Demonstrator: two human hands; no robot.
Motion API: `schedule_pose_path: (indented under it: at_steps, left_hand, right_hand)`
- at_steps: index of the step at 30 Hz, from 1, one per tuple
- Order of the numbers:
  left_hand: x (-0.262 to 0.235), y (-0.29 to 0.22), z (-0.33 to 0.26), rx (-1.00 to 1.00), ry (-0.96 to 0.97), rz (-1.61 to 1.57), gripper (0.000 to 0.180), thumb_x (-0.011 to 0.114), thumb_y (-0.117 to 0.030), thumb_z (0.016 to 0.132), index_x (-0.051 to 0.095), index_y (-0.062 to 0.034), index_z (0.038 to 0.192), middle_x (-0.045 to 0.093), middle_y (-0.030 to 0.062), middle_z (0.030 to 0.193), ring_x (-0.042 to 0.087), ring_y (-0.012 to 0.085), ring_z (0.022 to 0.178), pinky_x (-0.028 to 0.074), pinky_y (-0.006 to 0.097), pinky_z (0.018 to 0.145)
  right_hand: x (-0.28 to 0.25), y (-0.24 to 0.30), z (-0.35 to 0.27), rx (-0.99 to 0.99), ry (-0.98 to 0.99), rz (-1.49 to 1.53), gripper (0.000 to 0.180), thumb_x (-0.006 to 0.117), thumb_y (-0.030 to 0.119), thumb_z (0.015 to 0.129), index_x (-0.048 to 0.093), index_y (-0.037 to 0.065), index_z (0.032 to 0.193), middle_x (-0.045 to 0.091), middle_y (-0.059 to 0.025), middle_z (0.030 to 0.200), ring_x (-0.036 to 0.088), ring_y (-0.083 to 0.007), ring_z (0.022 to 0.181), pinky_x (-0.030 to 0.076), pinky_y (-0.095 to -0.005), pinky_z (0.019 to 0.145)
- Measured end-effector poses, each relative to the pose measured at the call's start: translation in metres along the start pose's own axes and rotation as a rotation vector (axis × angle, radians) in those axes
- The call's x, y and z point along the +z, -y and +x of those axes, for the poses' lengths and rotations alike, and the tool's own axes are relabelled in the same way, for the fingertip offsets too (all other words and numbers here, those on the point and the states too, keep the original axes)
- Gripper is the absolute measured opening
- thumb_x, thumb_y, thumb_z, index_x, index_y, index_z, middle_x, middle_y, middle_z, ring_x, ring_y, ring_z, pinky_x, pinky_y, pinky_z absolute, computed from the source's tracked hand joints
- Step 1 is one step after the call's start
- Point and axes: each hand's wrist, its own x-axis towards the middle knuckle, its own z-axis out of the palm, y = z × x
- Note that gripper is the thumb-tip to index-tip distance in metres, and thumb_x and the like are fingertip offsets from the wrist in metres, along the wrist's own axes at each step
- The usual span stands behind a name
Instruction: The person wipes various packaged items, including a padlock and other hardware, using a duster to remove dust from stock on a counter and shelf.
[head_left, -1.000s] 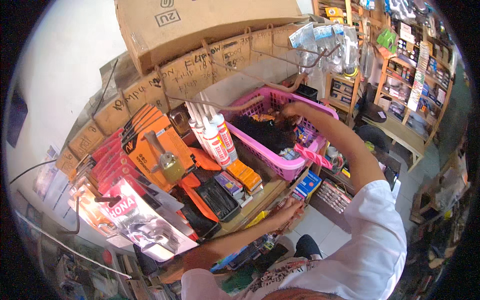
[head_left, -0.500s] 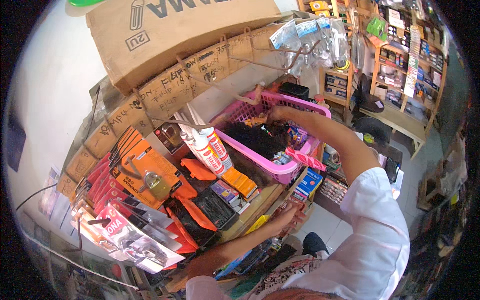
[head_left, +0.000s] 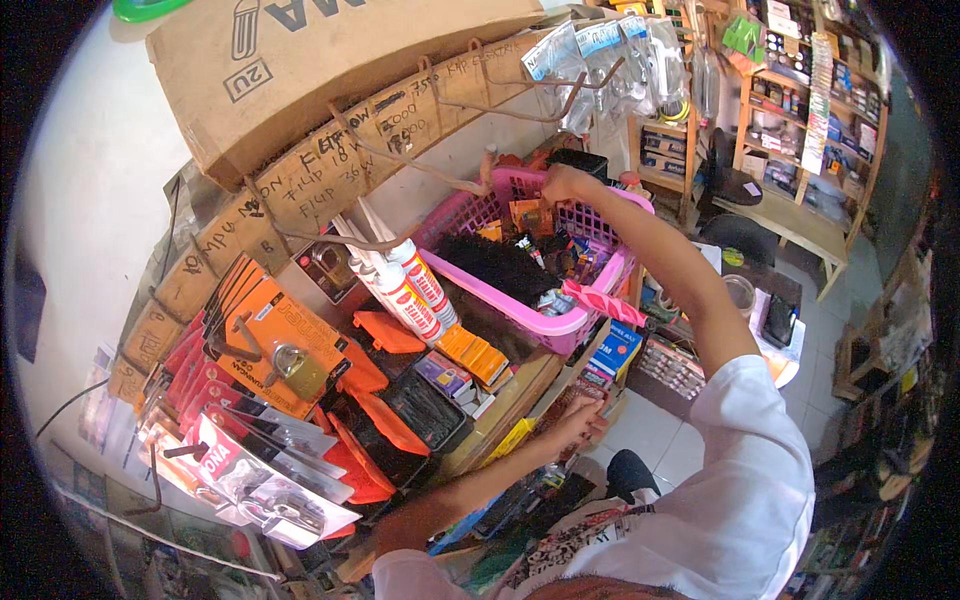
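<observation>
My right hand is over the far side of a pink plastic basket, its fingers pinched on a small orange packet. Inside the basket lie a black bristly bundle and several small colourful packets. A twisted pink strip lies across its near right rim. Lower down, my left hand lies with fingers a little apart on reddish items at the counter's front edge, near a blue box. What is under that palm is hidden.
White sealant tubes stand left of the basket, beside small orange boxes. Carded padlocks hang at the left. Metal hooks stick out from a cardboard strip above the counter. Stocked shelves and a wooden bench stand at the far right.
My right hand has risen from inside the basket toward its far rim, lifting the orange packet into sight. My left hand stays at the counter's edge. The view has shifted slightly.
</observation>
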Motion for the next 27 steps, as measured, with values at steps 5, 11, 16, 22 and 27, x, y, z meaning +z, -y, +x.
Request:
schedule_pose_path:
  at_steps: [5, 11, 16, 22, 27]
  left_hand:
    - [-0.013, 0.013, -0.001, 0.018, -0.003, 0.016, 0.046, 0.046, -0.05, 0.095, 0.04, -0.014, 0.124, 0.06, 0.0089, 0.109, 0.059, 0.0189, 0.099, 0.048, 0.034, 0.073]
    - [-0.006, 0.013, -0.001, -0.031, 0.025, 0.06, 0.052, 0.048, -0.053, 0.092, 0.04, -0.0136, 0.124, 0.059, 0.0106, 0.115, 0.058, 0.021, 0.104, 0.046, 0.036, 0.082]
    - [-0.006, 0.019, 0.0, -0.046, 0.059, 0.054, 0.054, 0.047, -0.055, 0.09, 0.041, -0.0133, 0.124, 0.059, 0.0116, 0.118, 0.058, 0.0235, 0.106, 0.045, 0.04, 0.086]
    - [-0.003, 0.01, -0.01, -0.025, 0.108, 0.013, 0.053, 0.042, -0.052, 0.093, 0.04, -0.0114, 0.126, 0.058, 0.0126, 0.118, 0.059, 0.024, 0.106, 0.047, 0.039, 0.084]
    - [-0.008, 0.009, -0.006, -0.015, 0.109, -0.138, 0.056, 0.04, -0.055, 0.094, 0.045, -0.0097, 0.126, 0.061, 0.0122, 0.114, 0.061, 0.0227, 0.103, 0.049, 0.037, 0.082]
  right_hand:
    - [0.011, 0.02, -0.036, 0.111, 0.191, 0.596, 0.021, 0.072, 0.015, 0.056, 0.064, 0.005, 0.072, 0.063, -0.0094, 0.068, 0.062, -0.0268, 0.06, 0.05, -0.0418, 0.05]
    - [0.007, 0.04, -0.091, 0.29, 0.187, 0.695, 0.007, 0.063, -0.003, 0.065, 0.066, -0.002, 0.071, 0.06, -0.0079, 0.061, 0.054, -0.0167, 0.047, 0.043, -0.0301, 0.04]
    - [-0.007, 0.043, -0.126, 0.222, 0.082, 0.65, 0.02, 0.065, 0.0, 0.066, 0.074, 0.003, 0.084, 0.067, -0.0034, 0.066, 0.056, -0.0111, 0.048, 0.044, -0.0263, 0.041]
    - [-0.062, 0.067, -0.21, 0.11, -0.386, 0.826, 0.01, 0.066, 0.012, 0.084, 0.071, 0.004, 0.088, 0.064, -0.0008, 0.069, 0.056, -0.0069, 0.06, 0.044, -0.0234, 0.054]
    - [-0.054, 0.093, -0.326, 0.231, -0.646, 1.288, 0.008, 0.063, 0.012, 0.089, 0.058, 0.006, 0.092, 0.057, 0.0023, 0.076, 0.05, -0.0056, 0.062, 0.039, -0.0211, 0.054]
